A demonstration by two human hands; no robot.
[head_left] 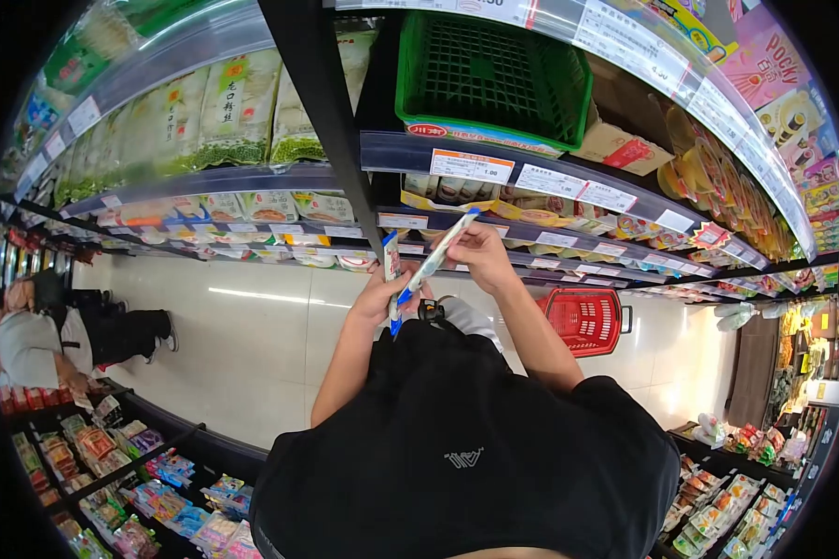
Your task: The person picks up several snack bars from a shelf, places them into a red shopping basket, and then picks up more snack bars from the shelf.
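Note:
My left hand point(379, 296) and my right hand point(480, 256) are raised together in front of a shop shelf point(494, 149). Between them is a long white-and-blue packet point(435, 253), tilted, its top end near the shelf's price strips. My right hand grips its upper part and my left hand closes around its lower blue end. A smaller flat packet point(391, 257) stands upright against my left hand's fingers. My black shirt point(466, 456) fills the lower middle of the view.
A red shopping basket point(587, 321) stands on the pale floor to the right of my arms. A green basket point(489, 74) sits on an upper shelf. Snack shelves line both sides. Another person point(37, 345) crouches at far left in the aisle.

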